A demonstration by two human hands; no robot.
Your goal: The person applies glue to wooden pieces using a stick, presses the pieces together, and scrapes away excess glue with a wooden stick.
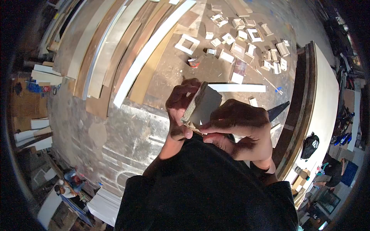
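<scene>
My left hand (180,109) is closed around a small wooden block-like piece (206,101) with a dark grey face and a pale, rough edge. My right hand (243,129) is closed at the near side of this piece, thumb and fingertips pinched by a light, splintered bit (189,124) at its lower corner. What lies inside the right fingers is hidden. A dark tapered object (278,110) juts out past the right knuckles; I cannot tell whether the hand grips it. Both hands are close together in front of my black shirt (200,184).
Long boards (154,50) lie side by side at upper left. Several small wooden pieces and a square frame (187,44) are scattered beyond my hands, near a red cup-like container (193,62). A pale-topped bench (325,96) stands at right. Another person (69,188) is at lower left.
</scene>
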